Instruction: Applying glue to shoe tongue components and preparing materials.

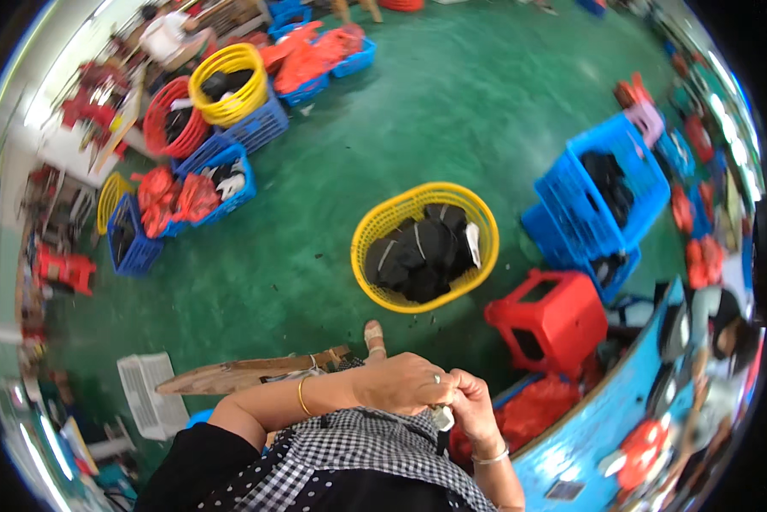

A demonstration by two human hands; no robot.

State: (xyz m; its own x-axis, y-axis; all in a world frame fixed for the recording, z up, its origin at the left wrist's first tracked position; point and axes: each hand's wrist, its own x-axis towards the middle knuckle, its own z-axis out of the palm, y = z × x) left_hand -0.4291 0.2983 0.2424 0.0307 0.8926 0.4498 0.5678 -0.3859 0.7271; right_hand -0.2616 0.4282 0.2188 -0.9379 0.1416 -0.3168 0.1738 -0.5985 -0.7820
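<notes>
My left hand [406, 381] and my right hand [473, 408] meet in front of my checked apron [358, 439]. Both are closed, with their fingers pinched together and touching. Just beneath the fingers shows a small whitish thing [442, 417]; its kind cannot be made out, nor which hand has it. A yellow oval plastic basket [375, 293] stands on the floor ahead of my hands. Inside it lie dark cloth bundles [418, 254] tied with pale bands, and a white tag [473, 243] sticks up at its right side.
A red plastic stool [563, 320] lies right of the basket, near stacked blue crates [571, 205]. At the right runs a blue table [563, 461], with another person [703, 401] beside it. A wooden board [230, 377] is at my left; more baskets [230, 111] stand far left.
</notes>
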